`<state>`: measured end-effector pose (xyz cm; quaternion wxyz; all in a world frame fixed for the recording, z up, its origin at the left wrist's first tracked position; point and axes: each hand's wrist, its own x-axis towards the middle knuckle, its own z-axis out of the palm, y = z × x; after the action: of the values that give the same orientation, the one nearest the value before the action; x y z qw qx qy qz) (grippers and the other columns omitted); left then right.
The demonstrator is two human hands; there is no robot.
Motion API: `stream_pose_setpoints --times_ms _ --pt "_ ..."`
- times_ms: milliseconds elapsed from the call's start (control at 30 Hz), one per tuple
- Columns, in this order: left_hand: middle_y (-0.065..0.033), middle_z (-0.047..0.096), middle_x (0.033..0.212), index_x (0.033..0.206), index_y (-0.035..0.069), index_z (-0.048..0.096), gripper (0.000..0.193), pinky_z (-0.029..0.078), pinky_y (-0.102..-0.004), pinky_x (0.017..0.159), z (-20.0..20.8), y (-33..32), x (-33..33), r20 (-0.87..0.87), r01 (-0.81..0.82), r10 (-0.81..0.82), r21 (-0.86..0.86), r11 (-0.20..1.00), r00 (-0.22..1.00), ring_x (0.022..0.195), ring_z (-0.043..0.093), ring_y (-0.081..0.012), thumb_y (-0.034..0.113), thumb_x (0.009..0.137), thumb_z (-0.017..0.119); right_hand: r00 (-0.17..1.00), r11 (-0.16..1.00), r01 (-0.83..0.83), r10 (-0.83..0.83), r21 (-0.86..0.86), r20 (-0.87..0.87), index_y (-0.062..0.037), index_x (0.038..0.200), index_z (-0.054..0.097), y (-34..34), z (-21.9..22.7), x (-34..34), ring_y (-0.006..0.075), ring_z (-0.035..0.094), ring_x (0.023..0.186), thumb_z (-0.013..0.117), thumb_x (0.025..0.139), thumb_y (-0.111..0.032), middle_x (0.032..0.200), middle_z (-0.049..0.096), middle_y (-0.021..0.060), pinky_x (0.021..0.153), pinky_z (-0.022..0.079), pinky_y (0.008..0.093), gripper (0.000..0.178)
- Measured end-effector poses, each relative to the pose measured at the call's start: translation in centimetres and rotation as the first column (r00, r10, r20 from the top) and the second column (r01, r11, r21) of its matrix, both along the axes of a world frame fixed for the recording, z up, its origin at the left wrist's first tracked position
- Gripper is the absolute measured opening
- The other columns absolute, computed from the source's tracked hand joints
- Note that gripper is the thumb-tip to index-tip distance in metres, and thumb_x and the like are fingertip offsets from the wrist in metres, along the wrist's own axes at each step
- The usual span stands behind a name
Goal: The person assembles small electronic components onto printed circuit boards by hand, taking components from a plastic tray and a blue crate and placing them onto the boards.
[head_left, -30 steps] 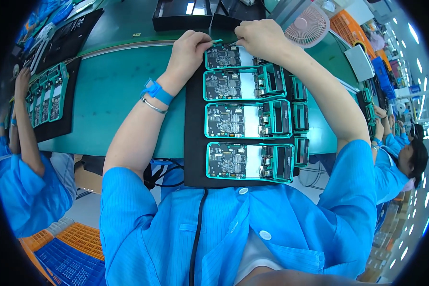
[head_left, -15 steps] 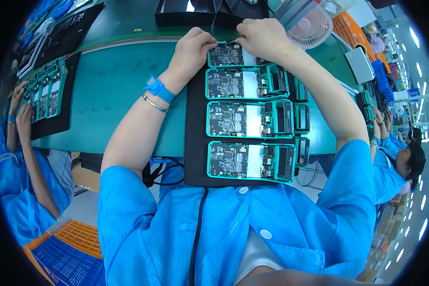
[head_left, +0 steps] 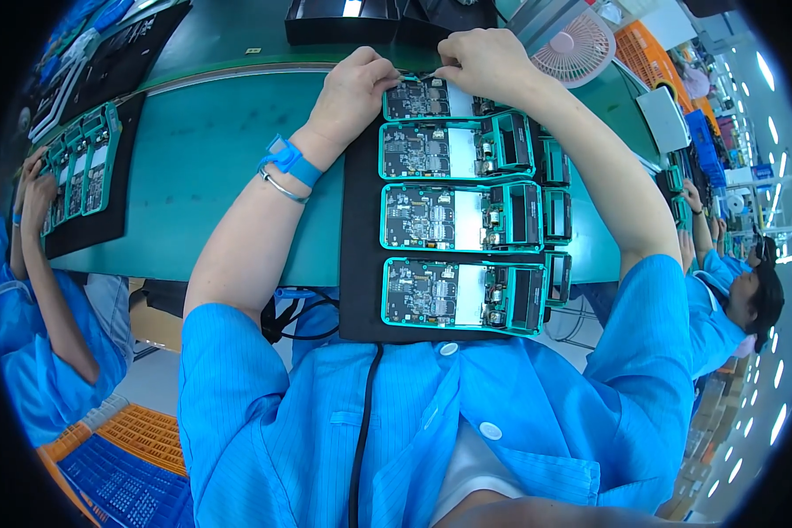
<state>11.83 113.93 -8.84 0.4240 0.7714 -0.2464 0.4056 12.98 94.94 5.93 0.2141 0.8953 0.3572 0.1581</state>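
Note:
Several teal device housings with dark circuit boards and a white block lie in a column on a black mat [head_left: 361,264]. At the farthest housing [head_left: 416,103], my left hand [head_left: 356,92] is closed in a pinch over the upper left corner. My right hand [head_left: 486,63] is also pinched, at the same housing's top edge and covering its right part. Something small and dark shows at the right fingertips, too small to name. Nearer to me lie a second housing [head_left: 422,150], a third [head_left: 418,216] and the nearest one [head_left: 421,292].
Black open boxes [head_left: 341,33] stand beyond the mat on the green table [head_left: 229,176]. A pink fan [head_left: 576,48] is at the far right. On the left, a co-worker's hands [head_left: 37,198] are at similar housings [head_left: 84,167]. Orange and blue crates [head_left: 128,458] stand lower left.
My hands stay at the farthest housing with barely any shift. The co-worker's near hand on the left has moved up onto the housings there.

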Motion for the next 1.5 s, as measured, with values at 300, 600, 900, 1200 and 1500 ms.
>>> stream_pose_setpoints --times_ms 300,600,900,1200,1500 --pt "-0.0094 0.061 0.091 0.091 0.004 0.073 0.007 0.056 -0.0398 0.074 0.2 0.0 -0.1 -0.016 0.004 -0.004 -0.014 1.000 1.000 0.084 0.067 -0.0308 0.009 0.086 0.075 0.999 0.999 -0.038 0.038 -0.021 0.032 -0.0103 0.094 0.075 -0.1 -0.1 -0.2 0.0273 0.074 0.080 0.070 0.090 -0.030 0.085 0.074 0.0090 0.072 0.059 0.0403 0.021" --pt "-0.0100 0.061 0.091 0.091 0.004 0.073 0.008 0.055 -0.0400 0.074 0.5 0.0 0.1 -0.002 0.015 -0.015 -0.012 1.000 1.000 0.084 0.067 -0.0313 0.009 0.085 0.075 0.997 0.997 -0.058 0.059 -0.043 0.039 -0.0095 0.097 0.075 -0.1 0.0 -0.3 0.0272 0.074 0.085 0.069 0.090 -0.028 0.092 0.075 0.0093 0.076 0.060 0.0404 0.021" --pt "-0.0101 0.061 0.092 0.090 0.004 0.073 0.007 0.056 -0.0405 0.075 0.9 0.1 0.3 0.018 0.040 -0.041 0.040 0.998 0.999 0.086 0.066 -0.0317 0.007 0.084 0.074 0.998 0.999 -0.053 0.053 -0.008 0.019 -0.0100 0.090 0.075 -0.4 0.1 0.0 0.0270 0.074 0.080 0.069 0.089 -0.027 0.081 0.074 0.0095 0.073 0.059 0.0408 0.018" --pt "-0.0098 0.059 0.090 0.088 0.005 0.072 0.005 0.055 -0.0419 0.075 1.0 0.1 0.3 0.039 0.027 -0.035 0.172 0.985 0.999 0.085 0.065 -0.0315 0.006 0.084 0.074 0.998 0.998 -0.061 0.061 -0.027 0.015 -0.0108 0.091 0.072 -0.5 -0.1 0.6 0.0265 0.072 0.081 0.072 0.088 -0.033 0.086 0.072 0.0068 0.072 0.057 0.0401 0.022" --pt "-0.0115 0.063 0.090 0.092 0.002 0.073 0.007 0.055 -0.0379 0.072 1.3 1.0 -4.2 -0.045 0.082 -0.083 -0.014 0.997 0.996 0.083 0.068 -0.0300 0.003 0.086 0.075 0.984 0.967 -0.178 0.176 0.181 0.027 -0.0091 0.088 0.073 -2.1 1.3 -3.2 0.0292 0.072 0.079 0.073 0.086 -0.035 0.083 0.072 0.0092 0.072 0.057 0.0413 0.026"
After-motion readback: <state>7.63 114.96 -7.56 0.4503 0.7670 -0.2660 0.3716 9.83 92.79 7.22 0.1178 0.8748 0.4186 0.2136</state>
